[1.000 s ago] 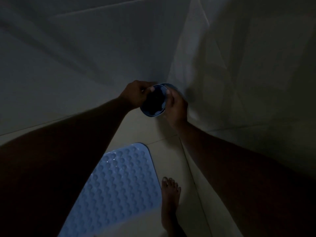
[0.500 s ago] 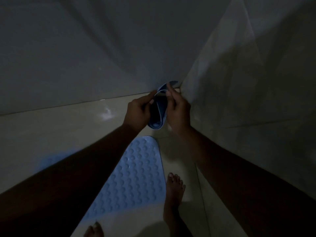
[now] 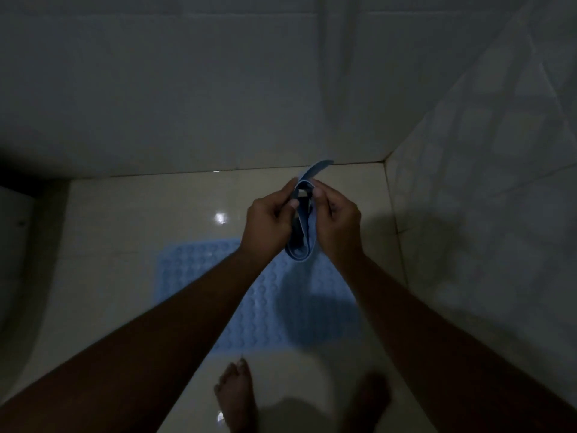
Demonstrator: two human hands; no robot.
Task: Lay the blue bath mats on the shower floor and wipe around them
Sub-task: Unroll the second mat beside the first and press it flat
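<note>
A rolled blue bath mat point(image 3: 302, 245) hangs in the air between my hands, its loose end sticking up toward the far wall. My left hand point(image 3: 268, 221) pinches its left edge and my right hand point(image 3: 335, 220) pinches its right edge, the roll spread slightly apart. Below them a second blue bath mat point(image 3: 199, 276) with round bumps lies flat on the cream shower floor point(image 3: 140, 220). My forearms hide part of the flat mat.
Tiled walls close the space at the back point(image 3: 218, 89) and on the right point(image 3: 484, 198), meeting in a corner. My bare feet point(image 3: 237, 395) stand on the floor just in front of the flat mat. A pale curved fixture point(image 3: 15, 260) sits at the left edge.
The view has tilted down, so more floor and the whole flat mat show. My hands have come lower with the rolled mat and pulled its edges a little apart.
</note>
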